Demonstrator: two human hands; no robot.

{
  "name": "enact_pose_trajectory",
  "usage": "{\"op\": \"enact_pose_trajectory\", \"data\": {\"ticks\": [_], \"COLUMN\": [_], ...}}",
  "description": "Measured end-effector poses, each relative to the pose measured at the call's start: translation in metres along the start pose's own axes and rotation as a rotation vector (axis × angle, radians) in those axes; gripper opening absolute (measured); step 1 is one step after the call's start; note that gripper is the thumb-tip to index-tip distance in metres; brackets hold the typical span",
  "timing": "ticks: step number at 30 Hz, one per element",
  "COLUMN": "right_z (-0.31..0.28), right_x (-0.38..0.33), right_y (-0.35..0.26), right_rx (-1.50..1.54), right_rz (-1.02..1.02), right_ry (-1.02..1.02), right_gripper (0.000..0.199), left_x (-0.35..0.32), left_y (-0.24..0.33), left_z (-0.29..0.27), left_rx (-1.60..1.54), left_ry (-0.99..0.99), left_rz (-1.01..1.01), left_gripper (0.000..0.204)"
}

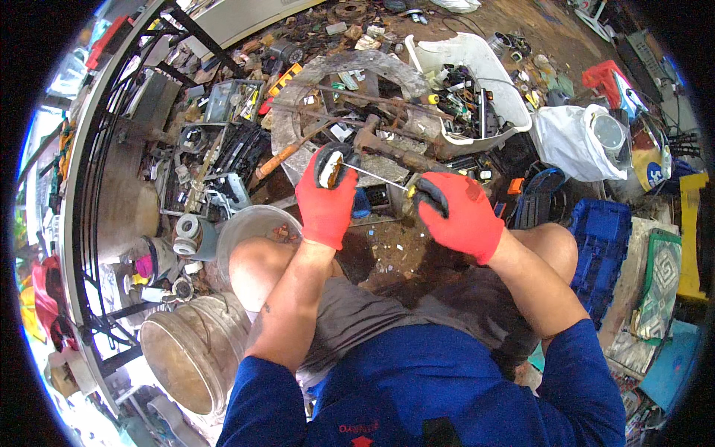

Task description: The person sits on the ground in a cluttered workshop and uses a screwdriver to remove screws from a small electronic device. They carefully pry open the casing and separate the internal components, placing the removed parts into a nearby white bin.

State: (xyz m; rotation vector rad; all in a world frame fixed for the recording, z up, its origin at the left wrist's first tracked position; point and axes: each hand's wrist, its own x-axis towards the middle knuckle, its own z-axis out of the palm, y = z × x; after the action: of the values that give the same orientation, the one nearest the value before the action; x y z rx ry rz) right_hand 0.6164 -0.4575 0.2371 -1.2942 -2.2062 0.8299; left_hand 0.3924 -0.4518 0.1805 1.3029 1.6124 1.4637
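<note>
Both my hands wear red gloves with dark palms. My left hand (328, 200) is closed around a small white rounded object (328, 170) with a brownish middle; its exact kind cannot be made out. In my right hand (460, 214) is a screwdriver (378, 176), its yellowish handle mostly hidden in the fist. The thin shaft points left, and its tip meets or nearly meets the white object. Just beyond my hands, a hammer (366, 135) lies on a worn round work surface (298, 89). A wooden-handled tool (277, 161) rests nearer my left hand.
A white tub (518, 112) of dark electronic parts stands beyond my right hand, beside a white sack (570, 141). On the left are a clear bucket (237, 231), a large dirty bucket (182, 354) and a black metal frame (89, 246). A blue crate (599, 253) lies at right.
</note>
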Motion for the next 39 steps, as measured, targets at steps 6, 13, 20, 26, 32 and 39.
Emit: {"op": "enact_pose_trajectory", "data": {"ticks": [6,13,20,26,32,39], "right_z": [0.004,0.001,0.002,0.001,0.006,0.001], "right_x": [-0.004,-0.002,0.003,-0.002,-0.002,0.000], "right_y": [0.001,0.040,0.005,-0.009,-0.006,-0.003], "right_rx": [-0.079,0.477,-0.081,-0.365,-0.356,-0.233], "right_rz": [-0.133,0.253,-0.089,-0.222,-0.291,-0.284], "right_ry": [0.190,-0.064,0.065,0.116,0.183,0.232], "right_gripper": [0.034,0.019,0.031,0.045,0.044,0.039], "left_x": [0.001,-0.005,-0.003,-0.001,-0.001,0.000], "left_y": [0.000,0.002,-0.003,0.002,-0.010,-0.008], "left_z": [0.001,0.007,-0.002,-0.002,-0.005,0.000], "left_rx": [-0.002,-0.015,0.080,0.046,0.106,-0.041], "left_ry": [-0.018,-0.050,-0.018,-0.014,-0.003,0.001], "left_rz": [0.016,0.030,0.059,0.036,0.084,-0.102], "left_gripper": [0.036,0.040,0.036,0.037,0.038,0.042]}}
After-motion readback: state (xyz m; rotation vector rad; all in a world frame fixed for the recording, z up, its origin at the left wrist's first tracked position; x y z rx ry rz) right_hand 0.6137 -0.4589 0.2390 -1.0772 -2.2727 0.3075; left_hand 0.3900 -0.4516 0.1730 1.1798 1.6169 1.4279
